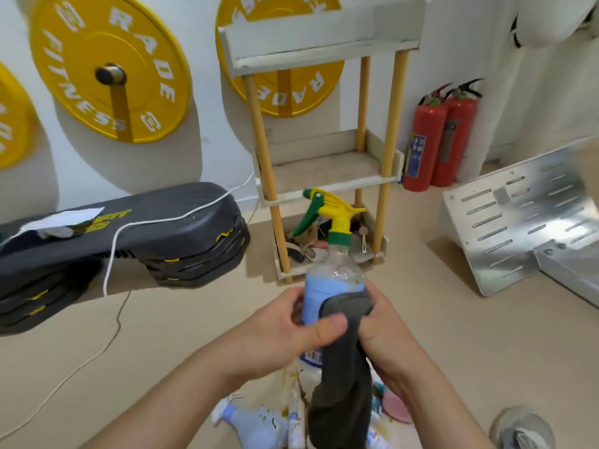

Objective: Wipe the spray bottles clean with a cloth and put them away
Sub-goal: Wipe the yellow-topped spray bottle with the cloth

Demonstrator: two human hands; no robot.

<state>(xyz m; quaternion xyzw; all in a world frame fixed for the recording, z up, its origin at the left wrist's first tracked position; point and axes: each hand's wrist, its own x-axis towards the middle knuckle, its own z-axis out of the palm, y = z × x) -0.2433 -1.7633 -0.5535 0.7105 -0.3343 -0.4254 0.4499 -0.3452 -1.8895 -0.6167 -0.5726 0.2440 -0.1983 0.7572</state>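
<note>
I've got the clear plastic spray bottle w/ blue label and yellow-green trigger head [334,277] upright in mid-air, centre of view, above the beige floor [194,319]. Its shoulder is see-through; the label hides the rest, so I can't tell the liquid level. A dark grey cloth [343,377] wraps the bottle's right side and hangs down below it.

The left grip [285,332] curls round the label from the left, thumb lying across onto the cloth. The right grip [392,335] clamps the cloth against the bottle; its fingertips are hidden behind.

Under the hands, a pale blue plastic bottle [249,419] lies on its side on the floor among other small bottles, partly hidden.

Beyond stands a white shelf rack w/ wooden posts [387,176]. Its bottom tray holds a jumble of small items I can't make out. Two red fire extinguishers [434,147] stand just right of it.
</note>
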